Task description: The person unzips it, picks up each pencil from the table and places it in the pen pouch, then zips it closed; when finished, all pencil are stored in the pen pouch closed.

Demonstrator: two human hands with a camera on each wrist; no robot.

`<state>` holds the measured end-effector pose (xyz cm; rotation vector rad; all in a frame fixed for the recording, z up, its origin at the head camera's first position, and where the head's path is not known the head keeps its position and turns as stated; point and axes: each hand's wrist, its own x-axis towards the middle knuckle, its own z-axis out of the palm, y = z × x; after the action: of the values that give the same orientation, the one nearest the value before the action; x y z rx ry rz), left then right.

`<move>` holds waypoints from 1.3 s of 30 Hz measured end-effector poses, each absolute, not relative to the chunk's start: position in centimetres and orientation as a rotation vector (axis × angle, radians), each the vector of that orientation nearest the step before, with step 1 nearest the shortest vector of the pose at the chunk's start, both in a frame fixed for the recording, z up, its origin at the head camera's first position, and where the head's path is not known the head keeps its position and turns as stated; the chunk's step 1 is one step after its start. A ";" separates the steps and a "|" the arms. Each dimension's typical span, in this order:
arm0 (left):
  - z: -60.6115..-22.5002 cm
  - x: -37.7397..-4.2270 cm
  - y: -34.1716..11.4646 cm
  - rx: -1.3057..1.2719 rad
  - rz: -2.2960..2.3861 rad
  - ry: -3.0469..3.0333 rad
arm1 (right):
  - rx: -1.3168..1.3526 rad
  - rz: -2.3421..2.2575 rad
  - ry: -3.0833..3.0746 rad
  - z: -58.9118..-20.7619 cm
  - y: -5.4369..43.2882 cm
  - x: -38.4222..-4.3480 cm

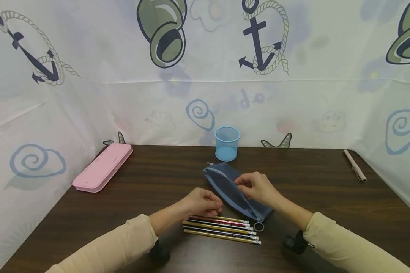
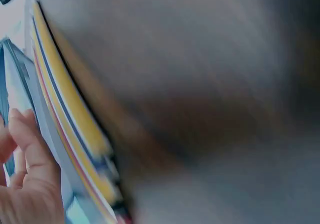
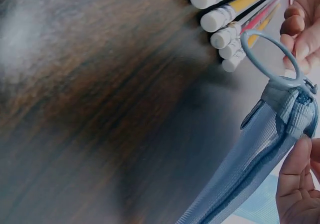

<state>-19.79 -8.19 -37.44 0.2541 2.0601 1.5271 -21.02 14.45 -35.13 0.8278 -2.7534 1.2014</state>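
Two broad surfaces frame everything: the printed cloth (image 1: 212,72) hung around the back and sides, and the dark wooden table (image 1: 311,182) below it. Near the table's far left corner lies the pink case (image 1: 102,167), which looks closed; its place at the edge probably leaves the middle for the hands. The blue pouch (image 1: 227,189) sits slantwise in front of the person, its long zipped side apparently undone and turned toward the left hand, an angle that seems to bring the mouth within reach of both hands. Just on its near side, several pencils (image 1: 222,229) lie in a neat row, most likely set side by side so that each can be picked up singly. The right hand (image 1: 259,188) bends its fingers at the pouch's upper edge and appears to pinch it, presumably to steady the fabric and hold the mouth apart. The left hand (image 1: 201,202) hovers over the row, apart from the right, loosely curled with nothing visible in it. Beyond the pouch stands the blue cup (image 1: 227,144), upright; far right lies a slim pale roll (image 1: 355,167). Smallest are the zip's ring (image 3: 257,66) and the white erasers (image 3: 215,21), all pointing rightward, perhaps for tidiness.
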 end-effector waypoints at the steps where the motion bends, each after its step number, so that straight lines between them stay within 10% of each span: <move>1: -37.5 -19.9 -8.6 0.328 1.471 2.143 | 0.821 1.196 -2.757 -35.2 14.5 -21.0; 10: -36.9 -20.1 -10.8 0.768 1.029 2.436 | 0.817 1.255 -2.761 -35.4 14.9 -21.0; 39: -33.4 -20.9 -12.2 0.976 0.691 2.451 | 0.746 1.360 -2.758 -35.5 15.2 -20.9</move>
<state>-20.92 -12.24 -33.37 0.9758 2.4506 0.6910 -20.90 15.15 -35.48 0.7464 -2.7582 1.3604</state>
